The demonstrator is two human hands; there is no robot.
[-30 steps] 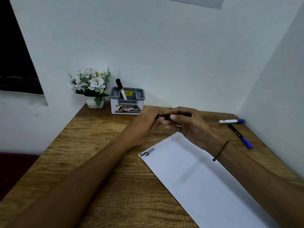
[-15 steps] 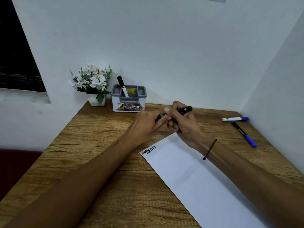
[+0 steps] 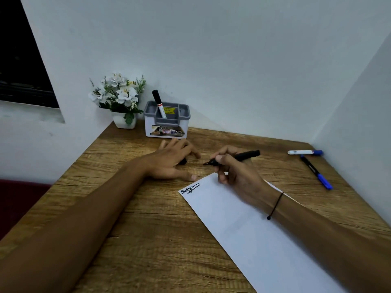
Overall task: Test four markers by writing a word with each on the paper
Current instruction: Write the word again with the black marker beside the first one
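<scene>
My right hand [image 3: 234, 172] grips an uncapped black marker [image 3: 243, 156], its tip pointing left just above the top edge of the white paper [image 3: 254, 229]. One word in blue ink [image 3: 190, 188] stands at the paper's top left corner. My left hand [image 3: 171, 161] lies on the wooden table with fingers spread, over a small black cap [image 3: 183, 161] that peeks out beneath it. Two blue-capped markers, one white-bodied [image 3: 304, 152] and one dark [image 3: 316, 172], lie at the right. A black-capped marker [image 3: 159, 103] stands in the grey holder [image 3: 167, 121].
A white pot of artificial flowers [image 3: 119, 98] stands beside the holder in the back left corner. White walls close the table [image 3: 127, 208] at the back and the right. The table's left edge drops to a dark red surface [image 3: 17, 199].
The hands have separated: the cap came off the black marker. My left hand moved left and down onto the table with the cap, and my right hand lowered the marker toward the paper.
</scene>
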